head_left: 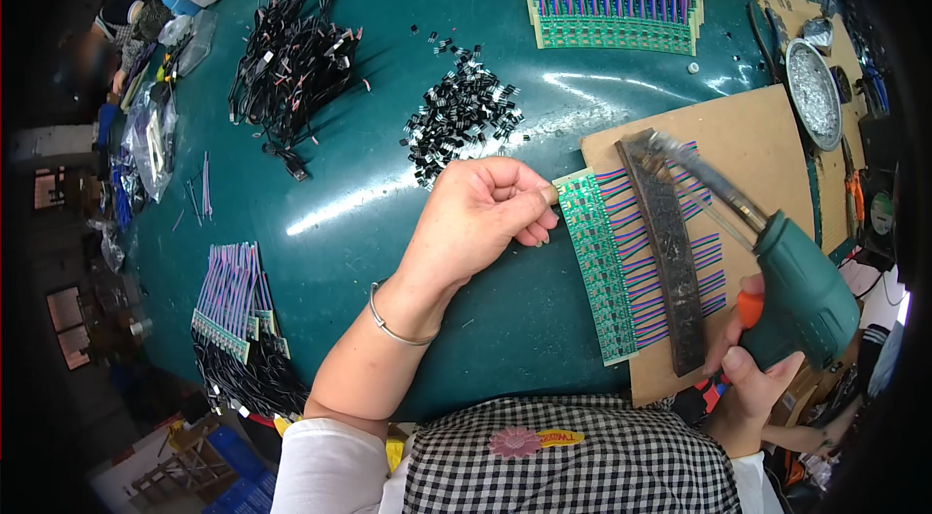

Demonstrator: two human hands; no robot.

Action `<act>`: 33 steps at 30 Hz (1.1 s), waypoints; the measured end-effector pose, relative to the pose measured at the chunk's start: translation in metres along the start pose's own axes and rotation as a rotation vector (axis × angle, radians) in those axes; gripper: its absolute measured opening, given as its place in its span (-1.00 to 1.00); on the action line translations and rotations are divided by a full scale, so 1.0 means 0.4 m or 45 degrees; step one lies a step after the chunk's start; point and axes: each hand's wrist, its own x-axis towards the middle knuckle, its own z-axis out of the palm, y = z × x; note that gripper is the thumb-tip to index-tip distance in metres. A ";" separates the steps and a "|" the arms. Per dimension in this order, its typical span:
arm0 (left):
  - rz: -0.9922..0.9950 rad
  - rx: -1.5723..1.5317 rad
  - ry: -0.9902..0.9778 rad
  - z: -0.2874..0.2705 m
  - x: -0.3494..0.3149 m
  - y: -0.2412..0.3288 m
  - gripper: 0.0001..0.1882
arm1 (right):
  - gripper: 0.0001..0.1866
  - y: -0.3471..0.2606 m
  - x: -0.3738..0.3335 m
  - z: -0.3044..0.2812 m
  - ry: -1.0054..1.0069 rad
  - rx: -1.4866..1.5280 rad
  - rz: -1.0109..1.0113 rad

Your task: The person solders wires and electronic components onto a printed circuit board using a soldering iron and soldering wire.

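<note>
My right hand (752, 383) grips a green soldering gun (806, 291) with an orange trigger; its blurred tip reaches over the upper end of a dark, worn bar (665, 252). The bar lies across striped wires (714, 276) that run from a long green circuit board panel (594, 262). A brown cardboard sheet (757, 155) lies under the wires and bar. At the panel's upper left corner, my left hand (485, 218) has thumb and fingers pinched together. Whatever sits between those fingertips is too small or hidden to make out.
Small black components with metal legs (461, 116) lie heaped beyond my left hand. Tangled black cables (291, 67) are further left. Wired board panels (616, 33) lie at the back, others (223, 334) at near left. A metal dish (814, 92) stands far right.
</note>
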 end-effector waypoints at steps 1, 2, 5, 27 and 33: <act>0.000 -0.007 -0.004 -0.001 0.000 0.000 -0.88 | -0.34 0.001 -0.001 0.007 0.003 0.000 -0.003; 0.002 -0.004 -0.009 -0.001 0.001 0.000 -0.88 | -0.35 0.006 0.000 0.017 0.057 -0.207 -0.032; 0.005 -0.009 -0.028 0.000 -0.001 0.006 -0.88 | -0.41 0.042 0.034 -0.030 -0.158 -1.304 -0.630; -0.001 -0.061 -0.071 0.047 0.034 0.007 -0.89 | -0.48 0.002 0.063 0.036 0.021 -1.181 -0.761; 0.017 -0.019 -0.074 0.050 0.028 0.006 -0.89 | -0.41 0.016 0.044 0.047 -0.001 -1.162 -0.740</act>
